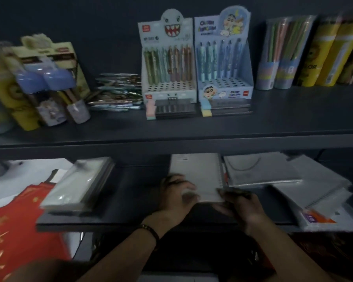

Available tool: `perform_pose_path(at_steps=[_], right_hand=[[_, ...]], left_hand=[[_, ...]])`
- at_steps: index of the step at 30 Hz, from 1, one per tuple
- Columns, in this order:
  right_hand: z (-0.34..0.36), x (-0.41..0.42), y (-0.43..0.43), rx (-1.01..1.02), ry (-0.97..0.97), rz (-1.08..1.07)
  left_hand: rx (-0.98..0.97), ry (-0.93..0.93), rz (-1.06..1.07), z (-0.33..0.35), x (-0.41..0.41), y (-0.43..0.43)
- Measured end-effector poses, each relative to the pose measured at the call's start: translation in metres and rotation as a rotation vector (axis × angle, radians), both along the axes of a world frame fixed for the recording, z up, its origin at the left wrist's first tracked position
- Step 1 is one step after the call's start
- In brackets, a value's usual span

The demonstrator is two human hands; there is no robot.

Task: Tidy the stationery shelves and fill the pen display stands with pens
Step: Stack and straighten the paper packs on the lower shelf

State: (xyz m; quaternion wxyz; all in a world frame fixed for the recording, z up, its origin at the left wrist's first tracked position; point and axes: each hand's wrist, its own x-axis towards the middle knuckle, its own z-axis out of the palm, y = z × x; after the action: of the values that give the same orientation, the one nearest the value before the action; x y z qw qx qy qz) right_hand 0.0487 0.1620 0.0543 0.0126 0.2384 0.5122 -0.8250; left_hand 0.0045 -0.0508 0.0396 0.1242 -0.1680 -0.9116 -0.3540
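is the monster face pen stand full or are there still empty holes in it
Partly filled. The monster-face pen stand holds pens only along its back; the front rows of holes stand empty.

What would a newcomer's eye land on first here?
The monster-face pen stand and the cartoon pen stand, centre of the upper shelf, back rows filled, front holes empty, with a heap of loose pens just left. Below, left hand and right hand, both blurred, meet on a spiral notebook on the lower shelf.
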Motion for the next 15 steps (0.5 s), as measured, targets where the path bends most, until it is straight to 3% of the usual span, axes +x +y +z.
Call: perform_pose_path(at_steps=[5, 10, 15], right_hand=[[0.015, 0.001, -0.073, -0.102, -0.037, 0.057], [0.021, -0.005, -0.162, -0.13, -0.067, 0.157], [0.005, -0.019, -0.26, -0.034, -0.045, 0.242]], left_hand=[[-0.179, -0.03, -0.021, 0.014, 0.012, -0.083], [-0.17, -0.006, -0.001, 0.011, 0.024, -0.182], [-0.181, 0.057, 0.042, -0.006, 0.028, -0.277]])
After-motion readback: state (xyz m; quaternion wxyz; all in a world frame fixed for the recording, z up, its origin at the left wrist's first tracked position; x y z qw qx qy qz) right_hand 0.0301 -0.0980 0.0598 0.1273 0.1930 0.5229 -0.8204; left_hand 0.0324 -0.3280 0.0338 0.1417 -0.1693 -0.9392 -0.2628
